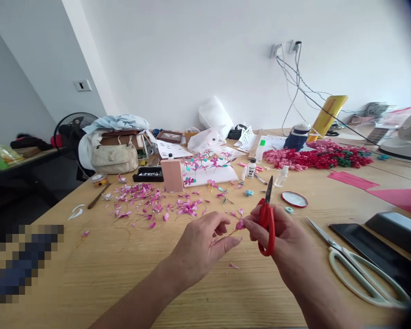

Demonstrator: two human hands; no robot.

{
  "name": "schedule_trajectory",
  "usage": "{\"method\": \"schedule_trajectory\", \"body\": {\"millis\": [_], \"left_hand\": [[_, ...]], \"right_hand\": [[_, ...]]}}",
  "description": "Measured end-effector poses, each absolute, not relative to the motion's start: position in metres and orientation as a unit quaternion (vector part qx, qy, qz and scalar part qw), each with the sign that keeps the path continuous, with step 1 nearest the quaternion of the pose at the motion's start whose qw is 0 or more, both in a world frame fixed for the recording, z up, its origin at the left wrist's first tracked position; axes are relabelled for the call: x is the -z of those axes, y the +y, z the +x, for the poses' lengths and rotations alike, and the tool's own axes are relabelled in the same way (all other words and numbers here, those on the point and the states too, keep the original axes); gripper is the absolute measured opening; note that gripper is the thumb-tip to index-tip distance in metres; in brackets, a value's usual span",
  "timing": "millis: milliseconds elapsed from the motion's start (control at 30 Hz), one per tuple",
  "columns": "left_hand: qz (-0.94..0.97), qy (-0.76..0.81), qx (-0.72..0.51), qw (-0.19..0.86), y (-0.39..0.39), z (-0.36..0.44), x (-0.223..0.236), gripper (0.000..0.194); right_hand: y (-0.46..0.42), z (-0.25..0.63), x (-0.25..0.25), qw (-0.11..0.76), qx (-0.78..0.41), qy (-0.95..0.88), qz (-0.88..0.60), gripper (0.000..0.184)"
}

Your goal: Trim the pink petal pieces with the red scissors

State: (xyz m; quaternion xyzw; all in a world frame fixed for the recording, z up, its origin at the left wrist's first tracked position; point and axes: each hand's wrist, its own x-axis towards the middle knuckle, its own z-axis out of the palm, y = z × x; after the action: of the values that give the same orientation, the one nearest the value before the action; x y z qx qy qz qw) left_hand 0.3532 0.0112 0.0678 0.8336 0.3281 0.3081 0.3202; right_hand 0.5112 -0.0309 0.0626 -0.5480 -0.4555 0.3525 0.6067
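Note:
My right hand [281, 237] is closed round small red-handled scissors [267, 219], blades shut and pointing up and away. Its fingertips also pinch a small pink petal [239, 224] on a thin wire. My left hand [202, 246] is held just left of it, fingers curled, thumb and forefinger touching the same wire near the petal. Both hands hover above the wooden table [123, 274]. Several loose pink petals [150, 201] lie scattered on the table beyond them.
Large pale-handled scissors [356, 269] lie at right beside a dark tablet [373, 251]. A red lid [294, 199], small bottles [251, 168], a white sheet with flower sprigs [208, 171], a heap of red and pink flowers [315, 157], a beige bag [114, 157] and a fan [406, 135] stand farther back.

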Motion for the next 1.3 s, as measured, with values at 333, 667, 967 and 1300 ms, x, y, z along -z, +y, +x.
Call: {"method": "schedule_trajectory", "body": {"millis": [333,667,967,1300], "left_hand": [[0.581,0.317,-0.385,0.643,0.023,0.332,-0.049,0.015],[0.513,0.306,-0.417,0.686,0.024,0.319,-0.05,0.009],[0.519,0.292,-0.415,0.688,0.026,0.318,-0.045,0.01],[0.593,0.328,-0.369,0.636,0.024,0.315,-0.059,0.009]], "right_hand": [[-0.012,0.477,-0.063,0.545,-0.369,-0.534,-0.531,0.026],[-0.004,0.469,-0.065,0.523,-0.479,-0.507,-0.489,0.028],[-0.001,0.472,-0.059,0.527,-0.516,-0.487,-0.467,0.028],[-0.003,0.47,-0.066,0.507,-0.496,-0.518,-0.479,0.03]]}}
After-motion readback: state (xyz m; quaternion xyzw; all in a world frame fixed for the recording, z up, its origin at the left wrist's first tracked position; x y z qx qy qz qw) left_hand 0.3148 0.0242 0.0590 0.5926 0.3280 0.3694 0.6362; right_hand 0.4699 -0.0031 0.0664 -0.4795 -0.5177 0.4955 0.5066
